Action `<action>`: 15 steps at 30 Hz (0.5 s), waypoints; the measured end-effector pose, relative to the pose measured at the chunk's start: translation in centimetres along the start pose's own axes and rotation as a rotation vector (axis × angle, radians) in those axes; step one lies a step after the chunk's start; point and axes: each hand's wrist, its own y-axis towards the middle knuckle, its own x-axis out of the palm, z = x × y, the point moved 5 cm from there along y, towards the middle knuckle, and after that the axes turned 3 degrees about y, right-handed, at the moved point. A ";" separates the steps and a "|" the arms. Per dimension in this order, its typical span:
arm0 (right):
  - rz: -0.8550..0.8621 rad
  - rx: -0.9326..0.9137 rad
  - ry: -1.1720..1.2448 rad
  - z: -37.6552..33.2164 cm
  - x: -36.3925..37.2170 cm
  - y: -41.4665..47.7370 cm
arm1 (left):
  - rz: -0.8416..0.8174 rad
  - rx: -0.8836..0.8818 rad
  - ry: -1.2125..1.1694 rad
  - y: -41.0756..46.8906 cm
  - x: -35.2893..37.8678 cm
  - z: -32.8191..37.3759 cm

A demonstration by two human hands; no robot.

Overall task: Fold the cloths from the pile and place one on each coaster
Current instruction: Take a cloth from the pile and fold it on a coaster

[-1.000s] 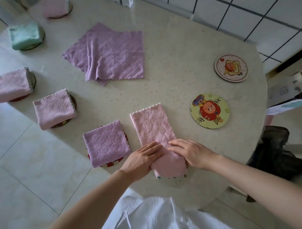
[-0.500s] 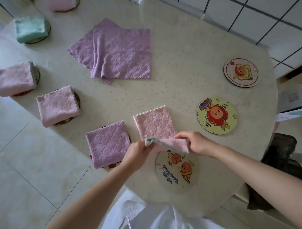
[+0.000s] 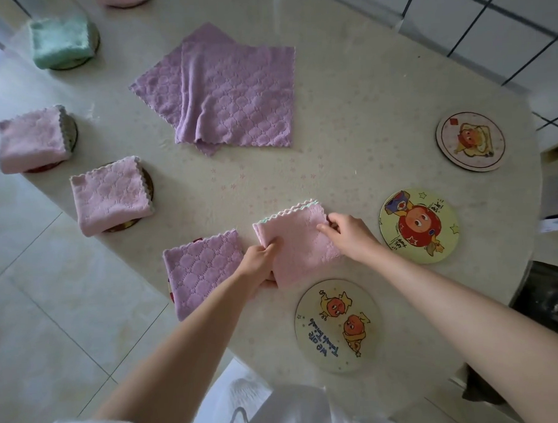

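A pink cloth (image 3: 299,242), folded into a small square, lies on the table just beyond a bare coaster (image 3: 337,325) printed with two cartoon figures. My left hand (image 3: 262,259) grips the cloth's left edge, and my right hand (image 3: 346,231) pinches its far right corner. The pile of purple cloths (image 3: 226,93) lies spread flat at the table's middle back. Two more bare coasters sit on the right, a yellow coaster (image 3: 419,226) and a pale coaster (image 3: 470,141).
Folded cloths rest on coasters along the left edge: a purple one (image 3: 204,271), two pink ones (image 3: 111,195) (image 3: 31,139) and a green one (image 3: 61,40). The round table's edge (image 3: 136,244) runs close behind them. A dark object (image 3: 543,300) stands below the table's right side.
Both hands lifted the near half of the long pink cloth and folded it away over the far half, uncovering the coaster beneath. The hands now hold the square's sides.
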 end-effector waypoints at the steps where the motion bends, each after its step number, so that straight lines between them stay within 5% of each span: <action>1: 0.022 -0.011 -0.041 -0.2 0.0 0.1 | 0.006 -0.006 -0.009 0.1 0.0 0.0; 9: 0.114 0.056 -0.285 -1.2 0.4 0.8 | 0.164 0.005 0.078 0.1 -0.5 0.9; 15: 0.134 0.161 -0.270 -1.1 -0.3 0.7 | 0.576 0.608 0.920 -2.3 -1.3 4.6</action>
